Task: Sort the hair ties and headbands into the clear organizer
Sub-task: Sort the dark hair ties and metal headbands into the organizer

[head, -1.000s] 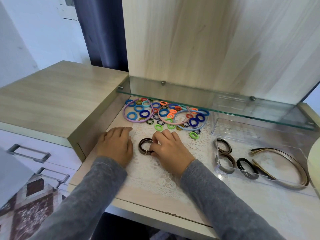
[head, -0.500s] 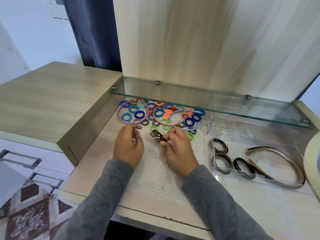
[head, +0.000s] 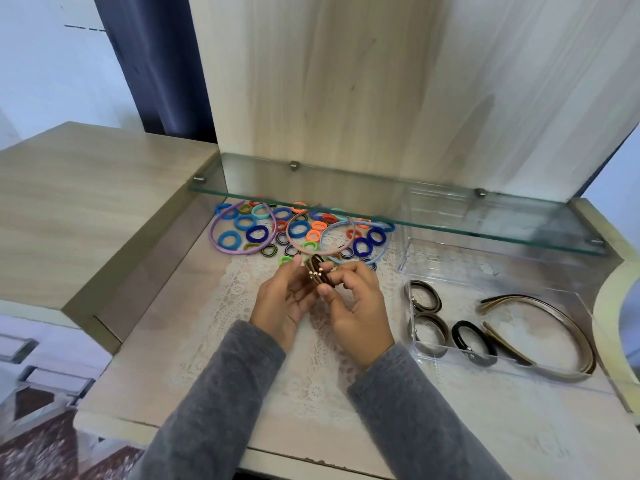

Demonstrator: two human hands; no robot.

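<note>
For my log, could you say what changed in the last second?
The brown hair ties rose off the lace mat, pinched by the right hand; the left hand left the mat to hold them too. Coloured pile and clear organizer unchanged.

light: bright, even, cool daylight | shadows: soft, faint under the glass shelf [head: 381, 216] | glare: mild sheen on shelf | focus: slightly soft throughout | edges: wide-angle bowing, smeared corners

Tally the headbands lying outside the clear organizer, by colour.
Purple headband: 1
Pink headband: 1
Light blue headband: 1
Total: 3
</note>
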